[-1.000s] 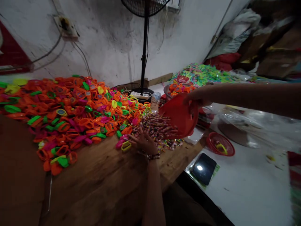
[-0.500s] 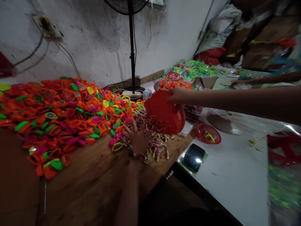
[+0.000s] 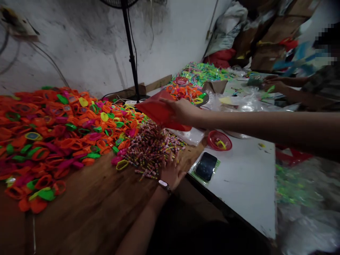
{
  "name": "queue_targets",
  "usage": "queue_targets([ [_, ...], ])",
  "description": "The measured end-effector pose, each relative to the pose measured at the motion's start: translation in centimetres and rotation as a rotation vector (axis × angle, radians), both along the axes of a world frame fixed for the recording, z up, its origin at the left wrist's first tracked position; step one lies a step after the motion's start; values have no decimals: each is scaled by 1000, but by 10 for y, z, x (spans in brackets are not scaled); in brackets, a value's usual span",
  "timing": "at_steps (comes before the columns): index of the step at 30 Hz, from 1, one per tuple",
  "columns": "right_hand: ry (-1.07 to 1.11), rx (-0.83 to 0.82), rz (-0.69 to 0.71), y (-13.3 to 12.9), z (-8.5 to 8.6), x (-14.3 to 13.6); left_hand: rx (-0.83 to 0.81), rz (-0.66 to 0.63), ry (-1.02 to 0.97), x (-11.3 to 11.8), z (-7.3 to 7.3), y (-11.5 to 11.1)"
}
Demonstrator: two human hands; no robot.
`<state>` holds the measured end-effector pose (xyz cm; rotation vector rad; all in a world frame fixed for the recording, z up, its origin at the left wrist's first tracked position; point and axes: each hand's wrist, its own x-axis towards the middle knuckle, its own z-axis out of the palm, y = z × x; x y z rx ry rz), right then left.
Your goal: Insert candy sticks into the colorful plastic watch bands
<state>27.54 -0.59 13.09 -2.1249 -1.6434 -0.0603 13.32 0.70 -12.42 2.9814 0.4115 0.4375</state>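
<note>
Toy watches are heaped towards the back left of the wooden table. Little sticks are piled beside them near its right edge, looks like they're being dumped from the tilted red tub. The pile's near side is fenced by the left hand, fingers spread, nothing gripped; the tub's held by the right hand. Next move probably calls for strays to be kept off that edge.
</note>
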Motion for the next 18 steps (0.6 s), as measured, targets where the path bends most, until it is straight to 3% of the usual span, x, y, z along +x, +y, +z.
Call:
queue_targets([
  [3,-271,-126,12,-12,-10,-1,-21,115,5,10,7,21],
  [7,-315,-80,9,-29,-15,8,-46,162,16,19,15,38],
  [11,-267,11,-8,-57,-12,17,-19,128,22,23,19,38],
  [14,-168,98,-92,-96,-3,17,49,125,14,26,20,32],
  [18,77,339,-285,-174,-1,15,79,121,8,29,24,22],
])
